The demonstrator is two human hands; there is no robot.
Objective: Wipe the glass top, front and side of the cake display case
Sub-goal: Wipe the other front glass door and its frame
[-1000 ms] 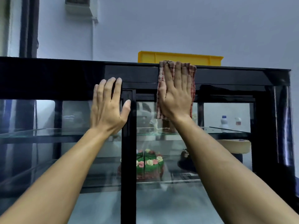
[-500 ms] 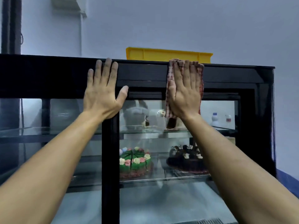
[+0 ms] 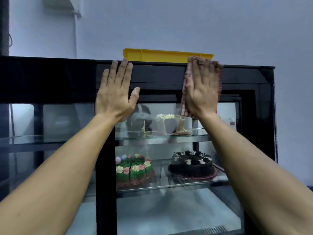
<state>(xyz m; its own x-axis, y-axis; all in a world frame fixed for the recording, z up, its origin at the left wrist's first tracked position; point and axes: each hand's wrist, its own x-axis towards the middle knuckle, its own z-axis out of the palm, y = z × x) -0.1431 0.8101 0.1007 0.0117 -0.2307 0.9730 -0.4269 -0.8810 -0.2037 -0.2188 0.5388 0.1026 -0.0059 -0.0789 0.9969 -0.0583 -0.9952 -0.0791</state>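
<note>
Black framing runs across the top of the cake display case (image 3: 169, 77), and both hands are flat against it. The left hand (image 3: 115, 97), at about eleven o'clock in the view, lies with straight fingers together and thumb spread out to the side, palm on the frame, holding nothing. The right hand (image 3: 202, 92), at about one o'clock, has its fingers straight and close together, pressing a red checked cloth (image 3: 184, 99) against the frame and the upper edge of the front glass; the cloth shows around the hand's edges and is slightly blurred. A yellow tray (image 3: 162, 55) sits on top of the case at twelve o'clock, just behind the fingertips of both hands. Behind the glass, a pale cake (image 3: 169, 123) stands on the upper shelf near the centre. On the lower shelf, a green cake (image 3: 133, 170) with coloured rosettes sits at about six o'clock, and a dark chocolate cake (image 3: 192, 164) is just beside it toward five o'clock.
</note>
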